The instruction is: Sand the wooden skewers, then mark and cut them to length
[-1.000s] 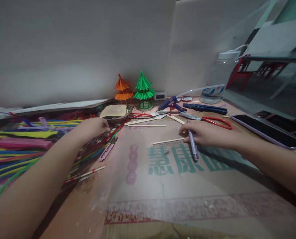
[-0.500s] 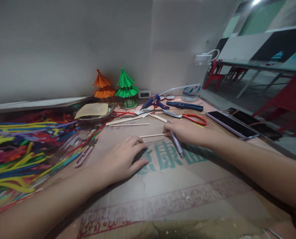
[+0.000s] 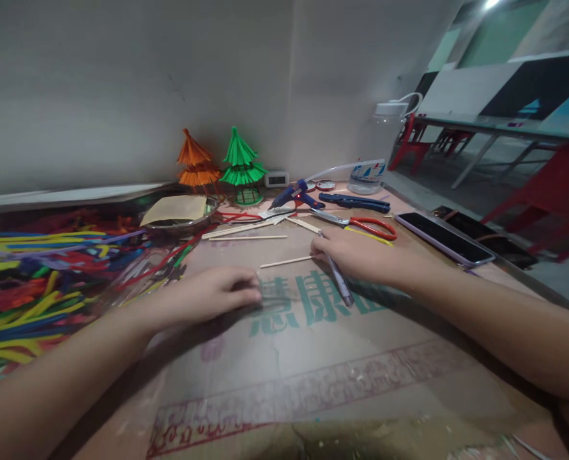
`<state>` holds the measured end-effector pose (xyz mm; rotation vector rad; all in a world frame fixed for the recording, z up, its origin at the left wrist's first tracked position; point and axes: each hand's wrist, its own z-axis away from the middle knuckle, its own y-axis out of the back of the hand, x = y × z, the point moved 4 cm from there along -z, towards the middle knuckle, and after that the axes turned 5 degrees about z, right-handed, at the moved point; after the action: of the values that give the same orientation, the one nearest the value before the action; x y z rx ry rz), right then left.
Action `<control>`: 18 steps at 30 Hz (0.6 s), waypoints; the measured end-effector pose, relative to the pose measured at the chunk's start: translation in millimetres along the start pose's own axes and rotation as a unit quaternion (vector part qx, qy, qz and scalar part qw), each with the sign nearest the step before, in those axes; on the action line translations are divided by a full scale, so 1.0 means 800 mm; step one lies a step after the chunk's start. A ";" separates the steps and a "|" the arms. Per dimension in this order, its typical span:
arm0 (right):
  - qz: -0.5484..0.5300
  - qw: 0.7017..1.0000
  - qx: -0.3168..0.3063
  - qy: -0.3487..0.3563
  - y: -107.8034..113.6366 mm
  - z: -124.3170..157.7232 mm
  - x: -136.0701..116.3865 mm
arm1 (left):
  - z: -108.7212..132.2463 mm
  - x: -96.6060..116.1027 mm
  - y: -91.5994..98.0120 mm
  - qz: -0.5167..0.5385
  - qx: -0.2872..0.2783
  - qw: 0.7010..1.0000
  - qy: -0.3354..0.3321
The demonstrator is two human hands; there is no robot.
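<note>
Much of the near tabletop (image 3: 313,358) is covered by red and green print. Beyond it, the left hand (image 3: 221,292) is loosely curled, with its fingertips near the left end of a thin stick (image 3: 287,261); whether anything is pinched there cannot be told. A pen (image 3: 340,281) is held slantwise by the right hand (image 3: 354,254), whose fingertips meet the stick's right end. The stick is best kept flat and lightly steadied. Farther off are seen loose sticks (image 3: 246,238), scissors (image 3: 331,218) and a glue gun (image 3: 291,194).
</note>
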<state>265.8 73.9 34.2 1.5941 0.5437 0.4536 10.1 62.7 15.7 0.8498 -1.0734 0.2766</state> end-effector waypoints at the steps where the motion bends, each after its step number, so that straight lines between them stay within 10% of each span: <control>1: -0.040 0.999 0.010 -0.008 -0.002 0.000 0.002 | -0.005 -0.006 0.006 0.082 0.039 0.996 -0.012; 9: -0.390 0.914 0.064 -0.097 -0.034 -0.009 0.000 | -0.024 -0.044 0.034 0.277 0.237 0.927 -0.087; 13: -0.573 0.810 0.023 -0.123 -0.040 -0.006 -0.016 | -0.022 -0.036 0.015 0.255 0.156 0.950 -0.092; 18: -0.599 0.788 -0.004 -0.142 -0.039 -0.003 -0.014 | 0.010 0.007 -0.036 0.271 -0.049 0.959 -0.062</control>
<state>252.6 70.9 3.9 0.9820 1.1644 -0.7386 23.9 37.0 8.5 0.4733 -1.4173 0.6287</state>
